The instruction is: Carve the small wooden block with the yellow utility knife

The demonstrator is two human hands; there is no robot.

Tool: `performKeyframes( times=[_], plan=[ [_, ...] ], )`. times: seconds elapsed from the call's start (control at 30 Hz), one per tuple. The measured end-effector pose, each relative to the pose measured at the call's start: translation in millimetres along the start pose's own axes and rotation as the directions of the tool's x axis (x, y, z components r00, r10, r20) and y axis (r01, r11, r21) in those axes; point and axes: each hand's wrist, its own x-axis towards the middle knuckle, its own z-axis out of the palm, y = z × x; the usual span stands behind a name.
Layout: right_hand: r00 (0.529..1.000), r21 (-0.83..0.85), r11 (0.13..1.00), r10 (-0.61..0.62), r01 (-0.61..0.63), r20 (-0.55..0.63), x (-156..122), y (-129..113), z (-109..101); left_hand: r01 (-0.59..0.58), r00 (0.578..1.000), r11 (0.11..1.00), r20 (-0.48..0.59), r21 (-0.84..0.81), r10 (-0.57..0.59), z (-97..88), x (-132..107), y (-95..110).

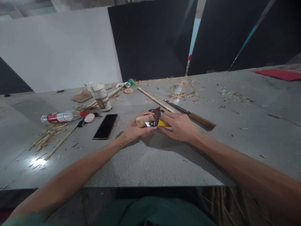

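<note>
My left hand (pixel 132 130) is closed around a light brown wooden block (pixel 142 121), just above the table near the middle. In my right hand (pixel 181 127) is a yellow utility knife (pixel 163 123) with a black front end. Its short blade points left and lies against or right beside the block; actual contact is hard to tell. Behind the fingertips, between both hands, shows a dark brown speckled piece (pixel 155 112), partly hidden by them. Part of the block's underside shows below the knife.
Left of my hands lie a black phone (pixel 105 126), a plastic bottle (pixel 63 116) and a pink oval object (pixel 89 118). A paper cup (pixel 101 96) stands behind. To the right is a wooden-handled blade (pixel 191 115) beside a bamboo strip (pixel 155 99). Shavings litter the grey table (pixel 150 166).
</note>
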Motion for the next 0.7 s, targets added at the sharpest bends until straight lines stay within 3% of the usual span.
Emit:
performKeyframes(
  times=[0.33, 0.7],
  plan=[
    [0.999, -0.07, 0.997, -0.043, 0.043, 0.011, 1, -1, 0, 0.027, 0.998, 0.999, -0.062, 0.022, -0.026, 1.0, -2, -4],
    [0.998, -0.178, 0.982, 0.063, -0.06, 0.014, 13, -8, 15, 0.158, 0.971, 0.986, -0.189, 0.052, -0.145, -3.9, 2, -12]
  ],
)
